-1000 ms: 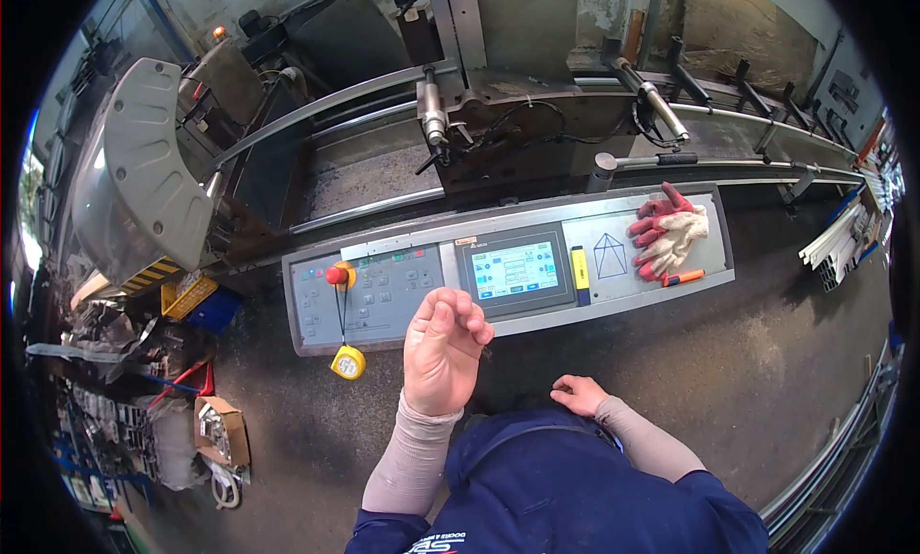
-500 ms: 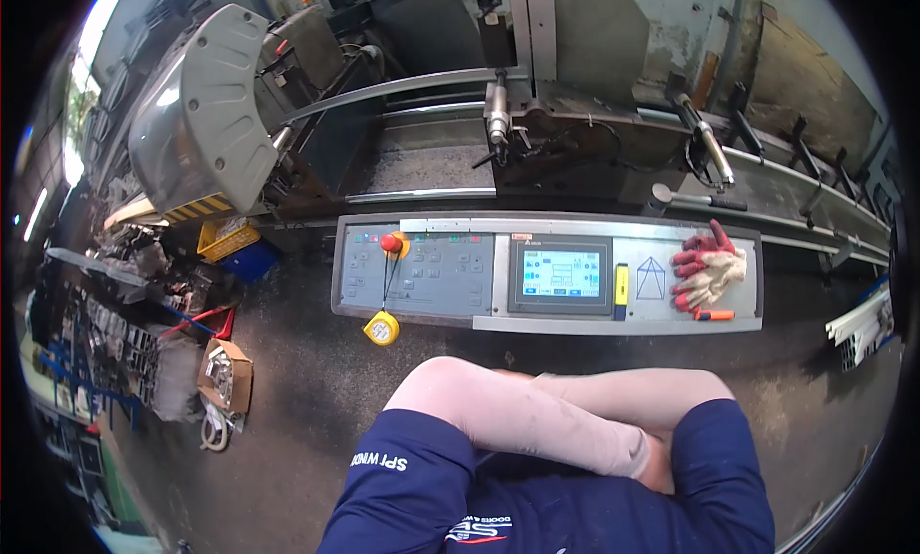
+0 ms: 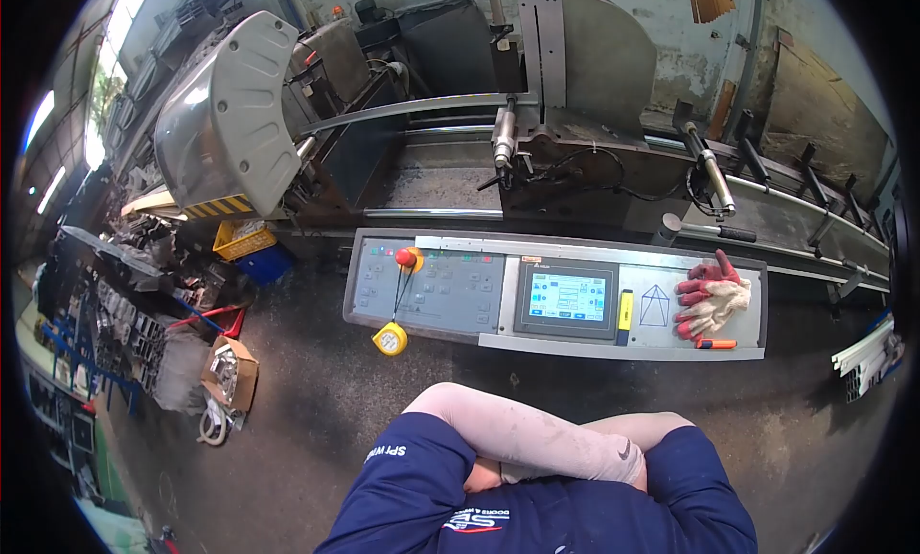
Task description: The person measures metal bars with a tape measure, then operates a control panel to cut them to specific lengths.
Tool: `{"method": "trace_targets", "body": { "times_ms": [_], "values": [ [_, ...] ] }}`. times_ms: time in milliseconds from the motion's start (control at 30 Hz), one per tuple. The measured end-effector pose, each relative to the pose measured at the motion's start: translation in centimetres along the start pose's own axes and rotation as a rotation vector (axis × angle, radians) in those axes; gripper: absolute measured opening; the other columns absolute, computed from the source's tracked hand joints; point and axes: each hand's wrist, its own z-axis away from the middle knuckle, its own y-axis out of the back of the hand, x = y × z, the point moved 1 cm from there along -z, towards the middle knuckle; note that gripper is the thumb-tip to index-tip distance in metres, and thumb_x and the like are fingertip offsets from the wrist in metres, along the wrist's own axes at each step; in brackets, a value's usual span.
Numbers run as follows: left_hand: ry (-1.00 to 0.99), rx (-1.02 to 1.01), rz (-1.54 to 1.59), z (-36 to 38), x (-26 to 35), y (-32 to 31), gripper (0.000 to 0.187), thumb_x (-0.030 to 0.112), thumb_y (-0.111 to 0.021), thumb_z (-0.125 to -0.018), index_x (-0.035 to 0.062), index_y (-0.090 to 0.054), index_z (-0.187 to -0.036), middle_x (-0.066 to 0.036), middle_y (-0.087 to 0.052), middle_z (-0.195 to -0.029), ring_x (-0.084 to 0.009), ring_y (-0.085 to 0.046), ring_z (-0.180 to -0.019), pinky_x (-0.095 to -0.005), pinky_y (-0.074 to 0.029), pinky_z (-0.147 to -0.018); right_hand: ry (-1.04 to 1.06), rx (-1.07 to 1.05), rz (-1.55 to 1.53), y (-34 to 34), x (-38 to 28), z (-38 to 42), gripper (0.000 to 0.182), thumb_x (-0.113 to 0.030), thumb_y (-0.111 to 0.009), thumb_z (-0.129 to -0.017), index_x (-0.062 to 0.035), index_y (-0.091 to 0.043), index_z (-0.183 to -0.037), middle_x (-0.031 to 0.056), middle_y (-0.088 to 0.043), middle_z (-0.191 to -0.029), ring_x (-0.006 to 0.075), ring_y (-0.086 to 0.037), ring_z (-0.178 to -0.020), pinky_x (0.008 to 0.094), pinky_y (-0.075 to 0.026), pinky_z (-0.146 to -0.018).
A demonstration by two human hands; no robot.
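Observation:
My arms, in pale sleeves, are folded across my navy shirt. My left forearm lies on top, and a little of my left hand [image 3: 641,475] shows beside my right upper arm, its fingers hidden. Part of my right hand [image 3: 484,474] shows under my left arm, its fingers tucked out of sight. Beyond my arms is a grey control panel [image 3: 431,316] with a lit screen [image 3: 567,297], a red button [image 3: 405,258] and a yellow tape measure [image 3: 390,338] hanging at its front edge. Red-and-white gloves [image 3: 711,300] lie on the panel's right side.
Behind the panel stands a machine with a curved grey guard [image 3: 230,123] and metal rails. On the left are a yellow crate [image 3: 241,240], a blue bin [image 3: 262,264] and a cardboard box [image 3: 230,374]. White profiles [image 3: 856,355] are at the right.
The view has shifted, so the panel and machine sit lower in it. My arms stay folded, drawn closer to my body, and part of my right hand now shows under my left arm.

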Motion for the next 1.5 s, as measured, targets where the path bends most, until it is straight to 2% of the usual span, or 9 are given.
{"method": "trace_targets", "body": {
  "times_ms": [433, 533, 567, 633, 767, 1167, 1500],
  "values": [
    [0.211, 0.105, 0.028, -0.5, 0.9, -0.3, 0.025, 0.023, -0.057, -0.098, 0.0057, -0.073, -0.106, -0.019, -0.072, -0.107, -0.0375, -0.067, -0.111, -0.0444, -0.052, -0.1, 0.059, -0.099, 0.086, -1.4, 1.0, -0.5, 0.04, -0.03, -0.064, -0.087, -0.0027, -0.067, -0.116, 0.0185, -0.067, -0.117, 0.034, -0.064, -0.11, 0.0478, -0.05, -0.097],
    [0.066, 0.063, 0.064, 0.6, 1.9, 0.3, 0.025, 0.022, -0.056, -0.098, 0.0059, -0.073, -0.106, -0.019, -0.072, -0.107, -0.0374, -0.067, -0.111, -0.0442, -0.052, -0.1, -0.041, 0.05, 0.087, -2.0, 1.7, 6.9, 0.04, -0.03, -0.064, -0.088, -0.0027, -0.067, -0.117, 0.0185, -0.067, -0.118, 0.0342, -0.064, -0.111, 0.0477, -0.049, -0.098],
    [-0.002, 0.038, 0.083, -3.3, 4.4, -0.7, 0.025, 0.022, -0.056, -0.098, 0.0059, -0.073, -0.106, -0.019, -0.072, -0.107, -0.0373, -0.067, -0.111, -0.0442, -0.052, -0.1, -0.085, 0.119, 0.081, -2.6, 1.9, 10.1, 0.04, -0.03, -0.064, -0.088, -0.0027, -0.067, -0.117, 0.0185, -0.067, -0.118, 0.0342, -0.064, -0.111, 0.0477, -0.049, -0.098],
    [-0.119, -0.027, 0.139, -2.7, 4.5, 0.0, 0.025, 0.022, -0.056, -0.098, 0.0061, -0.074, -0.106, -0.019, -0.072, -0.107, -0.0372, -0.067, -0.111, -0.044, -0.052, -0.1, -0.165, 0.248, 0.042, -6.6, 2.0, 15.0, 0.04, -0.03, -0.064, -0.088, -0.0027, -0.067, -0.117, 0.0186, -0.067, -0.119, 0.0343, -0.063, -0.112, 0.0477, -0.049, -0.099],
    [-0.187, -0.103, 0.178, -1.7, 4.4, -1.2, 0.025, 0.021, -0.055, -0.099, 0.0063, -0.074, -0.106, -0.019, -0.072, -0.108, -0.037, -0.067, -0.111, -0.0438, -0.052, -0.1, -0.207, 0.371, 0.021, -10.1, 2.2, 17.0, 0.04, -0.03, -0.063, -0.089, -0.0027, -0.066, -0.118, 0.0186, -0.066, -0.119, 0.0344, -0.063, -0.113, 0.0476, -0.048, -0.1],
    [-0.045, -0.104, 0.215, -2.6, 5.4, -2.1, 0.025, 0.019, -0.054, -0.099, 0.0071, -0.074, -0.107, -0.019, -0.072, -0.109, -0.0365, -0.067, -0.112, -0.043, -0.052, -0.101, -0.181, 0.362, 0.063, -12.3, 2.7, 16.7, 0.041, -0.03, -0.062, -0.09, -0.0026, -0.066, -0.12, 0.0187, -0.065, -0.122, 0.0349, -0.061, -0.116, 0.0474, -0.046, -0.102],
    [0.242, -0.026, 0.237, -3.0, 6.1, -3.1, 0.025, 0.017, -0.053, -0.099, 0.0078, -0.075, -0.107, -0.019, -0.072, -0.11, -0.0361, -0.067, -0.112, -0.0424, -0.052, -0.102, -0.065, 0.195, 0.107, -12.7, 3.6, 12.7, 0.041, -0.03, -0.061, -0.092, -0.0025, -0.065, -0.122, 0.0188, -0.065, -0.124, 0.0352, -0.06, -0.118, 0.0472, -0.045, -0.104]
  ]
}}
